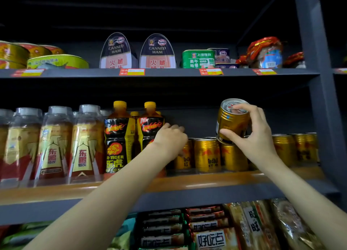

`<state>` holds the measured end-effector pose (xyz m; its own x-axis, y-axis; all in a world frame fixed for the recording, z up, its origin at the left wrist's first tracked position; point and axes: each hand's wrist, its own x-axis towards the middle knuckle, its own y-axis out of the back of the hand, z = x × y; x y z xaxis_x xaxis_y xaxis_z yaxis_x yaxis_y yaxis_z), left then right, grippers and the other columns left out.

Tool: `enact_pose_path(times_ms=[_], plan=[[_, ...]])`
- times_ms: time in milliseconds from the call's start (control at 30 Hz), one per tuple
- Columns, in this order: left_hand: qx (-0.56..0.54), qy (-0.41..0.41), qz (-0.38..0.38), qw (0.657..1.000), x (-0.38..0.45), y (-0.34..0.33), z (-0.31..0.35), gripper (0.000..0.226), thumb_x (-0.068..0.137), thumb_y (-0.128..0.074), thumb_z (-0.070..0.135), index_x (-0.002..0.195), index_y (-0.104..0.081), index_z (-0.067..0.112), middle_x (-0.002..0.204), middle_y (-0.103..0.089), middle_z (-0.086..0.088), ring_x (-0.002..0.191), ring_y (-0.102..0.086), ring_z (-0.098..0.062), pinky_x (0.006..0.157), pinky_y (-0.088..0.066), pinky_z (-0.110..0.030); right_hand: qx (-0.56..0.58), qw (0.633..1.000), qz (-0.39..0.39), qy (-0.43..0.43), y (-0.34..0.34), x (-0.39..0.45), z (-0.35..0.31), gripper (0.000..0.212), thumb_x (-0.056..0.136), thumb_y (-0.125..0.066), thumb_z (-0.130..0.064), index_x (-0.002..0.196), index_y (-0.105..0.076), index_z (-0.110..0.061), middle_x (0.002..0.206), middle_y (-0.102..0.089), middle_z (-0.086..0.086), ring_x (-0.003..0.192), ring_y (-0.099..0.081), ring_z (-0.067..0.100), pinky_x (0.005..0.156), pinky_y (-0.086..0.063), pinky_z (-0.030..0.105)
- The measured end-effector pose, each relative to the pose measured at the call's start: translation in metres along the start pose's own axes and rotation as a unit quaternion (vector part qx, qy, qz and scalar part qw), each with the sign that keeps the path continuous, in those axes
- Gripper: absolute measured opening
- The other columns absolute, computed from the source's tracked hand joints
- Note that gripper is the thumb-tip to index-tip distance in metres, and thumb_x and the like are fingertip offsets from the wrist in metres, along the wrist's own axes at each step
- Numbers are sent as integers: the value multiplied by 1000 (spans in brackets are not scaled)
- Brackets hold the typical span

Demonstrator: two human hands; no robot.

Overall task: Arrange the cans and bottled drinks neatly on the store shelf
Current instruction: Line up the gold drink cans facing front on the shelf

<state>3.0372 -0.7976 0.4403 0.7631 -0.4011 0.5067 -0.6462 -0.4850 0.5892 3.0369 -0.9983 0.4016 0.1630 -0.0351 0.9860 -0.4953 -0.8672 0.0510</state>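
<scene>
Gripping a tilted can [231, 120] in the right hand [253, 135], just above the can row [206, 155]; left hand [169, 141] curled at the row's left end, grasp hidden.

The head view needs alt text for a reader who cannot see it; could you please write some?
The right hand holds a tilted gold can above a row of gold cans on the middle shelf, while the left hand reaches beside the Hi-Tiger bottles.

"CANNED HAM" stands on two dark tins [157, 51] above me. "HI-TIGER" marks the black-labelled bottles [118, 139] by my left hand [170, 140]. "Red Bull" shows on the gold cans [206, 155] below my right hand [257, 135].
</scene>
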Motion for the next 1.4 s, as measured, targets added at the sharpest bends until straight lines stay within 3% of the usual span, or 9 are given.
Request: enact_pose_path(times_ms=[200,367,433,633,767,833,933,1167,1400], plan=[[48,15,44,998,0,-11,8,39,96,-51,21,134,-47,11,137,-49,-10,130,-41,-28,114,-12,-41,2,1000,-20,-9,4,2,-4,59,76,-77,-18,119,-39,-32,128,-41,0,115,-40,8,79,-37,-2],[12,67,277,958,-36,-27,-13,19,78,-63,17,95,-72,13,117,-64,-12,121,-51,-33,111,-18,-50,47,998,-34,-22,1,6,-15,60,75,-78,-23,120,-39,-33,123,-46,-10,112,-48,8,85,-46,15],[-47,109,318,941,-48,-38,-23,27,75,-63,21,99,-71,13,128,-58,-12,127,-44,-35,109,-17,-53,95,992,-78,-37,-8,10,-26,58,72,-78,-27,114,-40,-39,117,-50,-16,108,-54,4,84,-50,19],[-126,123,319,931,-61,-49,-25,49,87,-35,32,125,-59,16,148,-39,-7,140,-25,-32,114,-11,-42,52,984,-172,-18,-52,29,-60,51,71,-81,-36,104,-43,-27,99,-57,-17,92,-58,-1,71,-47,7],[-111,123,334,928,-58,-55,-24,47,89,-36,30,127,-57,15,150,-36,-8,142,-20,-32,114,-13,-43,-37,966,-245,-78,-66,30,-58,54,71,-79,-46,104,-42,-25,96,-56,-10,90,-54,8,67,-44,17],[-106,125,335,928,-58,-56,-23,47,89,-36,30,128,-57,14,150,-35,-8,142,-20,-32,114,-13,-43,-109,950,-279,-90,-68,22,-56,56,71,-76,-53,103,-40,-26,92,-54,-9,90,-52,12,79,-47,29],[-97,123,337,928,-58,-56,-22,47,88,-36,29,127,-58,13,149,-37,-9,141,-23,-34,113,-19,-46,-253,907,-336,-18,-76,11,-56,58,73,-66,-66,103,-36,-26,76,-46,-16,84,-48,16,103,-31,44],[-97,126,350,923,-58,-56,-22,48,88,-34,29,125,-60,13,148,-38,-9,141,-24,-34,113,-17,-44,-268,865,-421,-53,-59,23,-55,51,77,-70,-53,117,-50,-27,130,-49,3,127,-36,29,105,-27,51],[-108,123,338,927,-60,-53,-22,50,88,-32,30,125,-60,12,148,-38,-10,140,-25,-35,112,-20,-47,-332,850,-404,-58,-79,24,-59,61,79,-71,-47,131,-49,-24,134,-52,5,128,-42,30,107,-23,56]])
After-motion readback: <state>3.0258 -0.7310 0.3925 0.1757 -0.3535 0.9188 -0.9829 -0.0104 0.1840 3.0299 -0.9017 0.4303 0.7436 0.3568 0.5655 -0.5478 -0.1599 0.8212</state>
